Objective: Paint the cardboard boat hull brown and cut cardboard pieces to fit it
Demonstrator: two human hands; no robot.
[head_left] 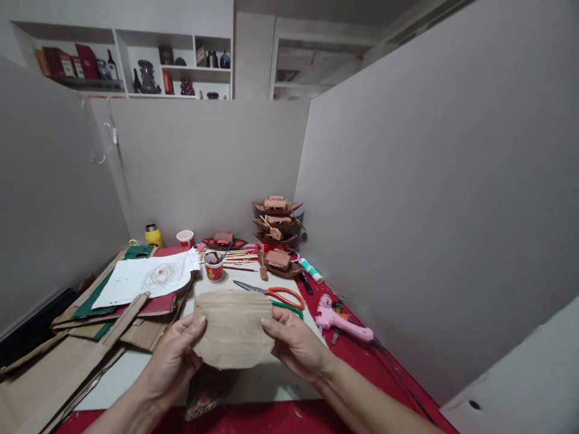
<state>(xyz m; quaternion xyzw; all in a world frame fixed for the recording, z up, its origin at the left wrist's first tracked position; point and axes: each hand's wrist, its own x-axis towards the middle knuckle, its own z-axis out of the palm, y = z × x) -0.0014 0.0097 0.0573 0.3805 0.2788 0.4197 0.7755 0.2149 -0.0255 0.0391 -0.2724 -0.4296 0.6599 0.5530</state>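
A tan piece of cardboard [233,329] with rounded corners is held up over the white work surface. My left hand [177,349] is closed on its left edge, thumb on the face. On the right edge, my right hand [296,343] grips the same piece, thumb in front. Below the cardboard lies a dark brown piece [208,389], partly hidden by it. Scissors [284,296] with orange and green handles lie just behind the right hand.
Stacked cardboard [149,330] with a scribbled paper [131,278] stands left. Behind are a red cup [214,270], sticks, a yellow bottle [153,235] and stacked brown model boats [277,222]. A pink glue gun [346,325] lies right, beside a grey partition [407,199].
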